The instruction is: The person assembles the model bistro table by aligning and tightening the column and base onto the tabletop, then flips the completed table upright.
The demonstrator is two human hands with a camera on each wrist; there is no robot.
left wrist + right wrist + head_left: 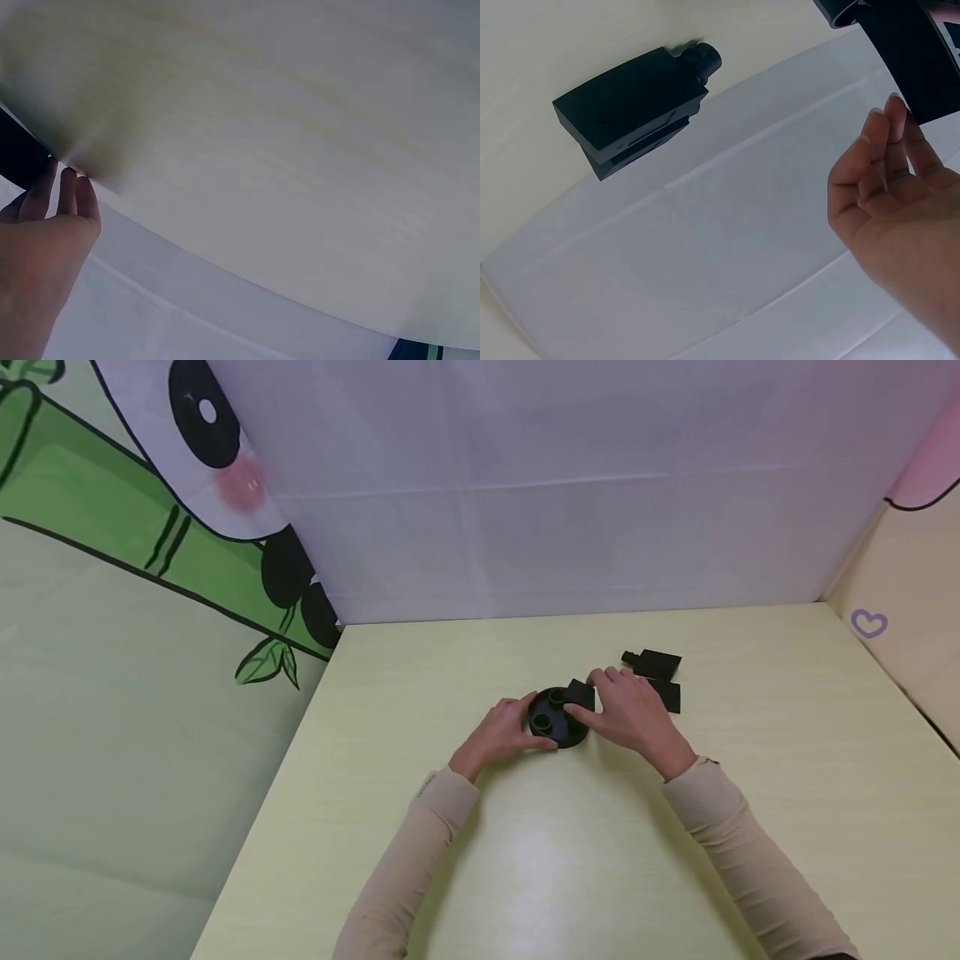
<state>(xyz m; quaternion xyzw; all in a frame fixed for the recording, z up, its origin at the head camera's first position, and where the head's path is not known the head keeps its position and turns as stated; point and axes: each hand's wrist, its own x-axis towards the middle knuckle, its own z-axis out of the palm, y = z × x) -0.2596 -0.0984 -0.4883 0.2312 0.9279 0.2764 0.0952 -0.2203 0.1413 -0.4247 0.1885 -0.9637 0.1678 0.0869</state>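
Note:
A round black base (pixel 567 737) with short ring-shaped sockets on top lies on the table. My left hand (pixel 501 732) holds its left rim, thumb at the near side and fingers at the far side. In the left wrist view a dark edge of the base (pixel 19 154) shows beside the fingertips. Over the base's right part, my right hand (pixel 636 713) pinches a black rectangular block (pixel 580 694) between thumb and fingers. The block's lower end overlaps the base. From the right wrist view, the held block (pixel 915 60) stands at the fingertips with a round fitting at its end.
Just beyond the right hand lie two more black blocks: one (pixel 660 663) with a round peg at its end, the other (pixel 667 695) close beside it and partly hidden by the hand. A pale curtain (pixel 525 543) hangs behind the table's (pixel 787 735) far edge.

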